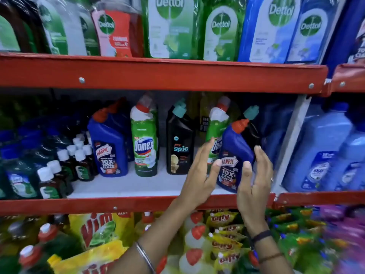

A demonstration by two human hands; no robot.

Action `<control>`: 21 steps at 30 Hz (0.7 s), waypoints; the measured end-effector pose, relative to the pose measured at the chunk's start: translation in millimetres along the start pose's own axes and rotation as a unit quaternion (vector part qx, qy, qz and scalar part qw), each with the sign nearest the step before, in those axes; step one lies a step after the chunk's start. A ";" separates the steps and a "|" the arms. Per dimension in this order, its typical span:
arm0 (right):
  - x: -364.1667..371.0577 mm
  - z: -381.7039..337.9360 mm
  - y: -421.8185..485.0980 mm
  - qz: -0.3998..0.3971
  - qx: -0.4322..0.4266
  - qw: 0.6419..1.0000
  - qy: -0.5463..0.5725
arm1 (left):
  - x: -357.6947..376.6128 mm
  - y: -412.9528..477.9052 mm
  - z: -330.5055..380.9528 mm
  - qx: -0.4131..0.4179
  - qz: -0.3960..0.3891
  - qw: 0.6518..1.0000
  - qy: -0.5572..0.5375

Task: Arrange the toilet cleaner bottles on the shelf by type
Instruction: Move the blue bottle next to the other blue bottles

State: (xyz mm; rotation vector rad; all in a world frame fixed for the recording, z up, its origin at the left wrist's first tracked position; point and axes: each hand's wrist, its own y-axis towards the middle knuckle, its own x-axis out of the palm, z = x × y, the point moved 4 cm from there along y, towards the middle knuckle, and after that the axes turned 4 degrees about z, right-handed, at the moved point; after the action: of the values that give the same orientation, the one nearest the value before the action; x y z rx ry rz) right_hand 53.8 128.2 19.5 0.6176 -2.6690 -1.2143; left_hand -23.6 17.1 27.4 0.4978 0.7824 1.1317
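A blue Harpic bottle [234, 143] with a red cap leans tilted at the front right of the white middle shelf [128, 184]. My right hand [254, 180] grips it, thumb on the label and fingers behind. My left hand [199, 175] is spread beside it, thumb tip touching the label. Behind them stand a green Domex bottle [217, 123] and a black bottle with a teal cap [251, 112], both partly hidden. Further left stand a black Spic bottle [180, 147], another Domex bottle [145, 143] and a row of Harpic bottles [110, 147].
Small brown bottles with white caps [65, 167] crowd the shelf's left. Large pale blue bottles [324, 151] fill the bay right of a grey upright [292, 139]. Dettol packs [169, 26] sit above, Vim pouches [98, 230] below. The red shelf lip [98, 204] runs along the front.
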 end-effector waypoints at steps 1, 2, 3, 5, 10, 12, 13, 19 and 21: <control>-1.1 6.1 -0.9 0.006 0.022 1.000 0.005 | 5.0 2.0 -3.0 -0.033 -0.003 0.999 -0.018; 0.3 13.4 -0.6 0.011 0.038 0.999 -0.003 | 9.9 5.0 -8.9 -0.062 -0.008 0.998 -0.024; 1.7 22.8 -1.5 -0.001 0.049 0.999 -0.009 | 16.2 6.3 -16.4 -0.084 -0.017 0.996 -0.024; 6.7 38.1 -3.2 -0.042 0.069 0.997 -0.018 | 28.6 8.4 -29.1 -0.112 -0.046 0.992 -0.035; 11.7 65.2 -0.3 -0.109 0.073 0.990 -0.044 | 43.8 10.0 -45.5 -0.142 -0.079 0.985 -0.064; 10.5 70.0 -1.1 -0.110 0.080 0.990 -0.048 | 45.0 11.3 -47.5 -0.149 -0.070 0.984 -0.072; 9.8 71.0 -1.1 -0.109 0.081 0.990 -0.045 | 45.6 12.1 -48.5 -0.152 -0.066 0.984 -0.072; 6.7 65.7 3.0 -0.114 0.122 0.986 0.016 | 39.6 10.4 -45.5 -0.155 -0.020 0.985 -0.068; 8.9 60.7 2.6 -0.117 0.137 0.983 0.042 | 29.1 5.7 -40.5 -0.145 -0.007 0.987 -0.072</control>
State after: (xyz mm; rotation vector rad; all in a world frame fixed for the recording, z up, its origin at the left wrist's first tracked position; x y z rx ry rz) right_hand 27.1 167.7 -19.1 1.0242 -2.7735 -0.8467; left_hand -52.0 45.0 -3.1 0.3247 0.4844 1.1588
